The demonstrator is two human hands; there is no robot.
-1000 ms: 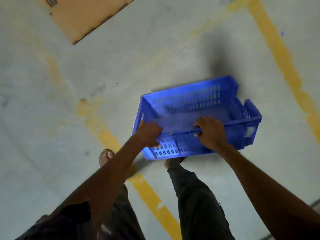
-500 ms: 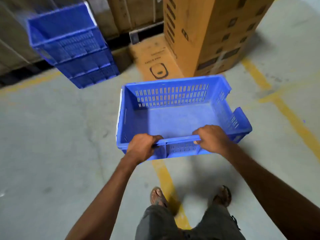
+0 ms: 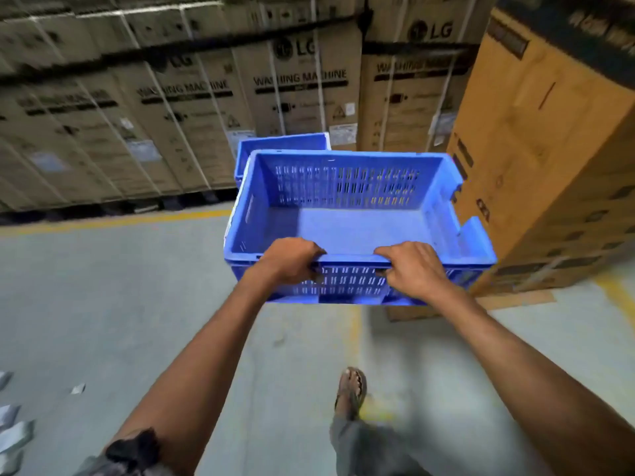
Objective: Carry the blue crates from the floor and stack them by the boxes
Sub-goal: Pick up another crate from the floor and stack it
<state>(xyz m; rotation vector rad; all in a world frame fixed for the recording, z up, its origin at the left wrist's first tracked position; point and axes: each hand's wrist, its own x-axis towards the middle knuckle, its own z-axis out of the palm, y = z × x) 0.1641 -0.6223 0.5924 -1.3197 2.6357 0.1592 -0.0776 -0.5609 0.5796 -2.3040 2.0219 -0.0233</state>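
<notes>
An empty blue slotted crate (image 3: pixel 347 221) hangs in the air in front of me, level and open side up. My left hand (image 3: pixel 292 261) and my right hand (image 3: pixel 410 266) both grip its near rim, side by side. Behind it, mostly hidden, the top of a stack of blue crates (image 3: pixel 281 146) shows against the wall of washing machine boxes (image 3: pixel 192 108). The held crate is above the floor and in front of the stack, not touching it as far as I can tell.
A tall brown cardboard box (image 3: pixel 549 159) stands close on the right, on a flat cardboard sheet (image 3: pixel 515 300). Yellow floor lines (image 3: pixel 113 221) run along the boxes. Grey scraps (image 3: pixel 13 431) lie at the left edge. My sandalled foot (image 3: pixel 350 389) is below.
The crate has been raised from near the floor to chest height and carried forward. The wall of boxes and the crate stack are now close and straight ahead.
</notes>
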